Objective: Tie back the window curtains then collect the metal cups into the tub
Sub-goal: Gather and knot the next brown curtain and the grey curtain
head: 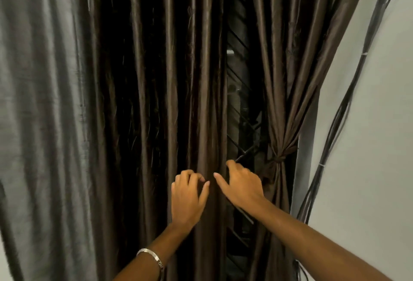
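A dark brown satin curtain (169,102) hangs loose in long folds across the middle. To its right a second brown curtain panel (288,79) is gathered and knotted with a tie (279,159) at the wall side. My left hand (186,198) rests on a fold of the loose curtain, fingers curled and apart. My right hand (242,185) touches the same curtain's right edge, fingers spread, at the gap where the window grille (242,110) shows. No metal cups or tub are in view.
A grey curtain (42,113) hangs at the left. A white wall (368,146) stands at the right with a bundle of dark cables (335,124) running down it. A silver bracelet (152,256) is on my left wrist.
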Tool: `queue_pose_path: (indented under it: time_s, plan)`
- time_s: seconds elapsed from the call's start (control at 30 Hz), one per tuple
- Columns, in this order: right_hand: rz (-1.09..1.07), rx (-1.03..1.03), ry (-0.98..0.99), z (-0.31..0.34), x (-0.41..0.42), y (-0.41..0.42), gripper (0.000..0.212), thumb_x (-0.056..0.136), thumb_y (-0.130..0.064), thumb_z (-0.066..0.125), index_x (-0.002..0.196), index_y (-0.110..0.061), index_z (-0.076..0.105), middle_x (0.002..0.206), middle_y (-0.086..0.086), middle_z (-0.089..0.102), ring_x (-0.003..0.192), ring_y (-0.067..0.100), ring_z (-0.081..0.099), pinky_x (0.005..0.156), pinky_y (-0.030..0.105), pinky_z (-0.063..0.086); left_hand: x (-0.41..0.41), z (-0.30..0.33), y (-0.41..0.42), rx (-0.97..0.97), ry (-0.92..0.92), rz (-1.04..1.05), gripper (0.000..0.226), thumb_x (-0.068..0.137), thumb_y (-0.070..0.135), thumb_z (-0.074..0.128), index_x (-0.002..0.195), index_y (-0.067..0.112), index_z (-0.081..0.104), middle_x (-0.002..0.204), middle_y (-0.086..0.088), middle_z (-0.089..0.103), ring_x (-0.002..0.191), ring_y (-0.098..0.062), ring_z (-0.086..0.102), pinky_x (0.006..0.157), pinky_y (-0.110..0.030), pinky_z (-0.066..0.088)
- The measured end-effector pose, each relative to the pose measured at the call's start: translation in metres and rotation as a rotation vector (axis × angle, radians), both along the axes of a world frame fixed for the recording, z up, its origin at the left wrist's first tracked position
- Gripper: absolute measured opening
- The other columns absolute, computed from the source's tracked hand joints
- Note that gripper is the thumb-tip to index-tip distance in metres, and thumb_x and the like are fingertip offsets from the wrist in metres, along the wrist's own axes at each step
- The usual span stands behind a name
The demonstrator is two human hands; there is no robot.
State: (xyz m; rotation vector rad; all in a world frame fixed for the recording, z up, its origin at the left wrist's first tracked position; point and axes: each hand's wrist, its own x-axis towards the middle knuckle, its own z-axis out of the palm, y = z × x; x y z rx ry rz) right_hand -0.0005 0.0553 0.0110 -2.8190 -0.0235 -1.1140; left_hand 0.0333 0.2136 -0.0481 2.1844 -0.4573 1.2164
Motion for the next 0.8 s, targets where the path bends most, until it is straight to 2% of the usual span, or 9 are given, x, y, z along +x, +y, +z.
queue_pose_path:
  time_s: [0.13, 0.3, 0.4, 0.5, 0.6, 0.67, 0.7, 0.77, 0.8]
  plan:
    - [-0.065, 0.139, 0.053, 0.004, 0.018, 0.028, 0.078, 0.083, -0.075, 0.04, 0.138, -0.02, 0.038, 0.13, 0.006, 0.051, 0.115, 0.028, 0.055, 0.085, 0.043, 0.052, 0.009, 0.002, 0.046, -0.027, 0.008, -0.011, 0.016, 0.09, 0.039, 0.062, 0.099, 0.026, 0.06, 0.107, 0.009, 0.051, 0.097, -0.009, 0.049, 0.083, -0.024, 0.034]
    - [-0.075, 0.346, 0.108, 0.008, 0.03, 0.054, 0.079, 0.082, -0.068, 0.052, 0.14, -0.018, 0.037, 0.137, 0.009, 0.045, 0.122, 0.03, 0.049, 0.092, 0.046, 0.05, 0.026, 0.012, 0.091, -0.064, 0.035, -0.051, 0.018, 0.089, 0.036, 0.065, 0.102, 0.027, 0.056, 0.109, 0.01, 0.05, 0.101, -0.011, 0.05, 0.086, -0.029, 0.041]
    - [-0.06, 0.506, 0.138, 0.008, 0.037, 0.063, 0.081, 0.079, -0.063, 0.061, 0.141, -0.017, 0.035, 0.138, 0.01, 0.045, 0.12, 0.029, 0.053, 0.093, 0.046, 0.052, 0.033, 0.02, 0.105, -0.077, 0.068, -0.063, 0.032, 0.086, 0.041, 0.067, 0.11, 0.024, 0.053, 0.115, 0.007, 0.05, 0.107, -0.014, 0.052, 0.09, -0.029, 0.04]
    - [-0.024, 0.675, 0.113, 0.01, 0.039, 0.068, 0.081, 0.076, -0.055, 0.071, 0.14, -0.018, 0.036, 0.134, 0.009, 0.047, 0.116, 0.028, 0.056, 0.093, 0.041, 0.051, 0.041, 0.026, 0.11, -0.098, 0.152, -0.078, 0.056, 0.082, 0.052, 0.069, 0.124, 0.021, 0.049, 0.126, 0.003, 0.049, 0.118, -0.016, 0.049, 0.097, -0.033, 0.04]
    - [0.023, 0.758, 0.113, 0.009, 0.043, 0.068, 0.079, 0.077, -0.047, 0.074, 0.142, -0.018, 0.038, 0.134, 0.009, 0.048, 0.118, 0.026, 0.055, 0.097, 0.04, 0.05, 0.047, 0.029, 0.109, -0.106, 0.236, -0.116, 0.079, 0.078, 0.061, 0.068, 0.139, 0.018, 0.04, 0.137, 0.0, 0.043, 0.127, -0.017, 0.044, 0.105, -0.037, 0.038]
    - [0.016, 0.75, 0.131, 0.007, 0.048, 0.065, 0.063, 0.082, -0.04, 0.071, 0.135, -0.015, 0.049, 0.133, 0.009, 0.049, 0.116, 0.025, 0.055, 0.098, 0.037, 0.048, 0.051, 0.032, 0.106, -0.098, 0.291, -0.138, 0.091, 0.077, 0.064, 0.068, 0.147, 0.016, 0.032, 0.143, -0.001, 0.039, 0.132, -0.019, 0.04, 0.108, -0.038, 0.035]
    - [0.004, 0.732, 0.132, 0.007, 0.049, 0.064, 0.046, 0.085, -0.034, 0.069, 0.124, -0.011, 0.058, 0.129, 0.011, 0.051, 0.111, 0.024, 0.056, 0.095, 0.034, 0.048, 0.052, 0.033, 0.104, -0.081, 0.315, -0.142, 0.096, 0.076, 0.064, 0.068, 0.149, 0.016, 0.028, 0.145, -0.002, 0.037, 0.134, -0.019, 0.039, 0.109, -0.039, 0.034]
    - [-0.01, 0.722, 0.089, 0.007, 0.052, 0.06, 0.022, 0.088, -0.023, 0.062, 0.096, -0.003, 0.064, 0.112, 0.014, 0.059, 0.093, 0.022, 0.059, 0.082, 0.034, 0.052, 0.057, 0.035, 0.099, -0.031, 0.347, -0.127, 0.1, 0.076, 0.064, 0.068, 0.152, 0.017, 0.021, 0.147, -0.003, 0.036, 0.135, -0.02, 0.039, 0.11, -0.038, 0.034]
    - [-0.016, 0.748, 0.063, 0.007, 0.052, 0.059, 0.018, 0.089, -0.019, 0.059, 0.091, -0.002, 0.061, 0.1, 0.014, 0.061, 0.083, 0.022, 0.06, 0.075, 0.037, 0.053, 0.058, 0.035, 0.097, -0.011, 0.356, -0.111, 0.101, 0.077, 0.063, 0.068, 0.152, 0.017, 0.02, 0.147, -0.003, 0.036, 0.134, -0.02, 0.04, 0.11, -0.037, 0.035]
